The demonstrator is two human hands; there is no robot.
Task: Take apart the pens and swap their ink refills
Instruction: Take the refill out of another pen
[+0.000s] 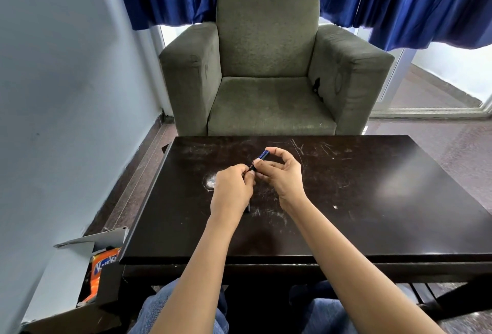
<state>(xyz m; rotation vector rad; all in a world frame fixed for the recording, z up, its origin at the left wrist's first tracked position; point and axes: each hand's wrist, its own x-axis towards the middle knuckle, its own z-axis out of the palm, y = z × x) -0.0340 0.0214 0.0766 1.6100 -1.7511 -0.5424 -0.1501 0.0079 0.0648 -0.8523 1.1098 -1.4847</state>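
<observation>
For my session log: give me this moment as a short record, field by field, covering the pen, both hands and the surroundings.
pen: blue pen, held over the dark table
right: right hand grips the barrel
left: left hand pinches the near end
behind: green armchair, blue curtain
floor: open box holding an orange packet

head view looks forward and down, close over the table (372, 187), facing an armchair (269, 67).
</observation>
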